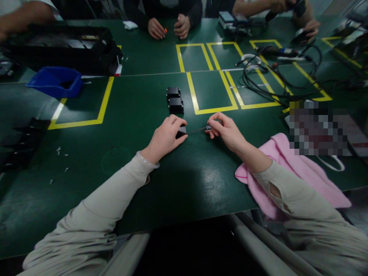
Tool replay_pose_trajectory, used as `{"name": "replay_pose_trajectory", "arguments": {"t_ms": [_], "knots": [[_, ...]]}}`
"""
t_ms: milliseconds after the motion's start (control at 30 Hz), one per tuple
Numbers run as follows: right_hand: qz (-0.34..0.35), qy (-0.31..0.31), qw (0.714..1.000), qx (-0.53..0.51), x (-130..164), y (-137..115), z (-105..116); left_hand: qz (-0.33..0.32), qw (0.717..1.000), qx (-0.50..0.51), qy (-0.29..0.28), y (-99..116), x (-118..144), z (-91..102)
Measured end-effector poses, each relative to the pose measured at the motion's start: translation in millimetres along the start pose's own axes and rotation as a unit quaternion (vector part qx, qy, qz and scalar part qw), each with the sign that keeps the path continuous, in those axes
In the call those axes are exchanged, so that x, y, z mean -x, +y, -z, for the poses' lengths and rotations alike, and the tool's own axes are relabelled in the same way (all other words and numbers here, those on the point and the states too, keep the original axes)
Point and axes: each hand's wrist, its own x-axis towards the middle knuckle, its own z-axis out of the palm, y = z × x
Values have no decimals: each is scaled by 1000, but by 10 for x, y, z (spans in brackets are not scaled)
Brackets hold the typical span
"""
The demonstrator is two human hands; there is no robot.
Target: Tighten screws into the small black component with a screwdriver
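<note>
My left hand (pixel 165 138) is closed around a small black block (pixel 181 132) on the green table, fingers at its far side and thumb at its near side. My right hand (pixel 227 132) pinches the short handle of a thin screwdriver (pixel 197 130). Its slim metal shaft points left, with the tip at the side of the block by my left thumb. Just beyond my left hand, two similar black blocks (pixel 175 104) stand in a row, with small screws sticking out at their sides.
Loose screws (pixel 59 150) lie at the left, near black parts (pixel 24 143) and a blue bin (pixel 56 82). A pink cloth (pixel 304 172) is under my right forearm. Cables (pixel 258 90) tangle at the right. Co-workers' hands (pixel 156 28) rest across the table.
</note>
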Motion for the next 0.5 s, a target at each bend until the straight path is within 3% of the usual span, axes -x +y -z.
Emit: {"name": "replay_pose_trajectory", "arguments": {"t_ms": [500], "knots": [[-11, 8, 1000, -9, 6, -25, -8, -1, 1000, 5, -1, 11, 5, 4]]}}
